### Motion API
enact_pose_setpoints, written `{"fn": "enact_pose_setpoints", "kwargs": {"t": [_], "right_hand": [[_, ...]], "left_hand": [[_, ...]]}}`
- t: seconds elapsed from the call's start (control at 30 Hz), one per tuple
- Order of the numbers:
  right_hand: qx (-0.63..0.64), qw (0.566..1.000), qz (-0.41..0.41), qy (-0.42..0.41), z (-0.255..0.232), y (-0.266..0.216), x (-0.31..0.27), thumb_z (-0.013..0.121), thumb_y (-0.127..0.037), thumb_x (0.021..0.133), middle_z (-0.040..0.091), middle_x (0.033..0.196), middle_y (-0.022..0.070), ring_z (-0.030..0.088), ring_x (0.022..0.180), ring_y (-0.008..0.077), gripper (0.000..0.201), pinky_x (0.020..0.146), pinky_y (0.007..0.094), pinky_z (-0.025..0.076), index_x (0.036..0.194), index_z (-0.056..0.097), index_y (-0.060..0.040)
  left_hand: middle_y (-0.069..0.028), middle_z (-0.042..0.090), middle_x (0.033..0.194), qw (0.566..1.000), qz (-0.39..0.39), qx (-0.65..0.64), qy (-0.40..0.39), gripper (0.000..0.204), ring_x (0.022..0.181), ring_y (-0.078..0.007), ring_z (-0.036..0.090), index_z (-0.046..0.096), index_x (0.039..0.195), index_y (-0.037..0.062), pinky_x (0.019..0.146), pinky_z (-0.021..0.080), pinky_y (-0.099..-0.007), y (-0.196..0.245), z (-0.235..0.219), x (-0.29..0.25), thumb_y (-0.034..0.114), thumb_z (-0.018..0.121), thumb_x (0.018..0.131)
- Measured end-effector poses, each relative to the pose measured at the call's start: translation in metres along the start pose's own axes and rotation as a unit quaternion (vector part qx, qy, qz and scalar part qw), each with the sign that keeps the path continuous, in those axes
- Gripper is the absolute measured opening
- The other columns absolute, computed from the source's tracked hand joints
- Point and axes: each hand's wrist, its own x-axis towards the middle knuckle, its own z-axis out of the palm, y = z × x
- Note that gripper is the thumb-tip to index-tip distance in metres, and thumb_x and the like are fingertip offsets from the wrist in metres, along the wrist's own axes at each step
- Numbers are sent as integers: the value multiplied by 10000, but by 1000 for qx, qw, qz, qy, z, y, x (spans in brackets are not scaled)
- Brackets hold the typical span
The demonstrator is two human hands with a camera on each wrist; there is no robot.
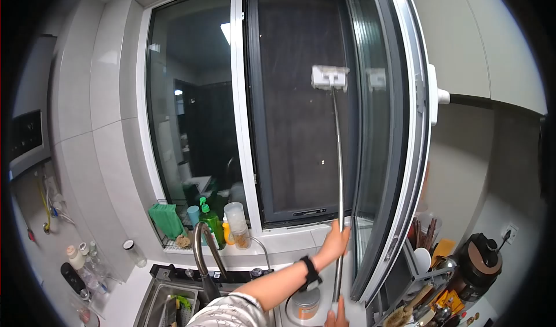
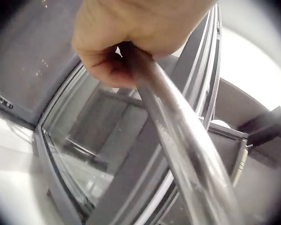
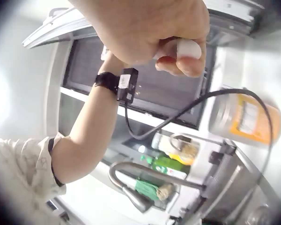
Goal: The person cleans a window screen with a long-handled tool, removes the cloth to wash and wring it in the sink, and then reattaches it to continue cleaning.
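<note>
A flat mop with a white head (image 1: 330, 78) and a long metal pole (image 1: 340, 165) reaches up to the dark window screen (image 1: 295, 118). The head overlaps the screen's upper right part. My left hand (image 1: 333, 243) grips the pole partway along; in the left wrist view its fingers (image 2: 112, 70) curl round the shiny tube. Lower down, my right hand (image 1: 337, 315) holds the pole near its bottom end. A white end cap (image 3: 189, 48) sticks out of that fist in the right wrist view.
An opened window sash (image 1: 399, 124) stands close right of the pole. Below are a sink (image 1: 152, 304) with a curved faucet (image 1: 201, 251) and a jar with an orange label (image 1: 306, 305). Bottles, including a green one (image 1: 211, 223), line the sill. Utensils (image 1: 428, 304) crowd the right counter.
</note>
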Motion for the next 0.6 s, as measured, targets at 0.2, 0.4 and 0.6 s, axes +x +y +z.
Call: {"fn": "enact_pose_setpoints", "kwargs": {"t": [0.2,0.4,0.6], "right_hand": [[-43,994,76,-60,0,12,-11,408,-190,891,550,772,297,556,666,401,464,586,421,426,1322,317,-45],[100,985,118,-70,3,-50,101,401,-138,904,572,803,139,542,597,163,503,555,302,442,1373,231,-84],[213,970,76,-93,-27,-143,217,333,-184,947,355,484,-2,320,341,81,488,300,254,289,1400,160,-238]], "left_hand": [[-131,520,563,998,-23,21,-47,239,383,-211,534,338,959,-4,359,439,-329,-10,-7,1,202,442,897],[-123,509,507,995,88,47,24,252,351,-219,518,348,962,-19,337,418,-337,57,-30,87,210,434,900],[-184,549,683,994,98,35,41,252,391,-226,532,341,978,-49,340,441,-353,187,-57,173,168,435,891]]}}
